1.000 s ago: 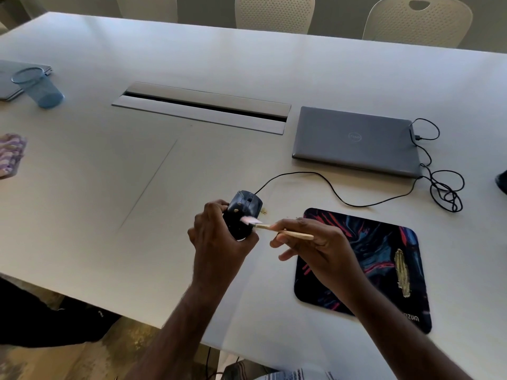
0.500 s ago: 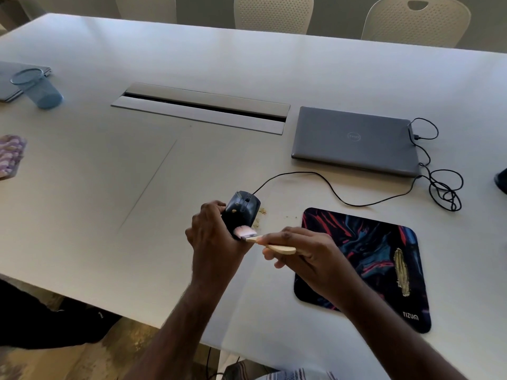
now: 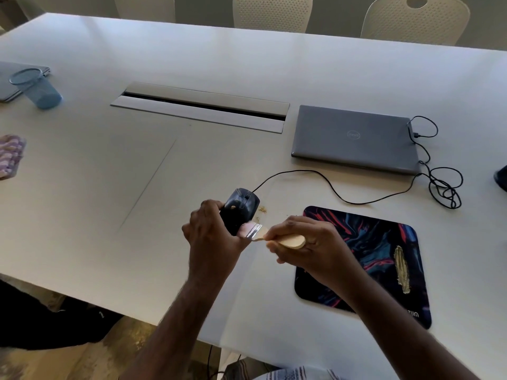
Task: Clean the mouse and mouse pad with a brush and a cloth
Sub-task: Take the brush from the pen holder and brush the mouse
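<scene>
Far left on the desk (image 3: 82, 215) lies a pink cloth (image 3: 11, 154), well apart from both hands and nearer the left one. The left hand (image 3: 214, 237) is wrapped around the black mouse (image 3: 240, 208), held clear of the desk, nose tilted up and away, its cable (image 3: 329, 187) trailing right toward the laptop (image 3: 356, 138). The right hand (image 3: 310, 245) pinches the wooden brush (image 3: 277, 237), whose long axis runs left, bristles touching the mouse's near end. Crumbs (image 3: 262, 209) lie just beside the mouse. Rightmost, the mouse pad (image 3: 365, 256) lies flat, just beneath the right wrist, bearing a pale smear (image 3: 401, 270); brushing it next likely falls to the right hand.
</scene>
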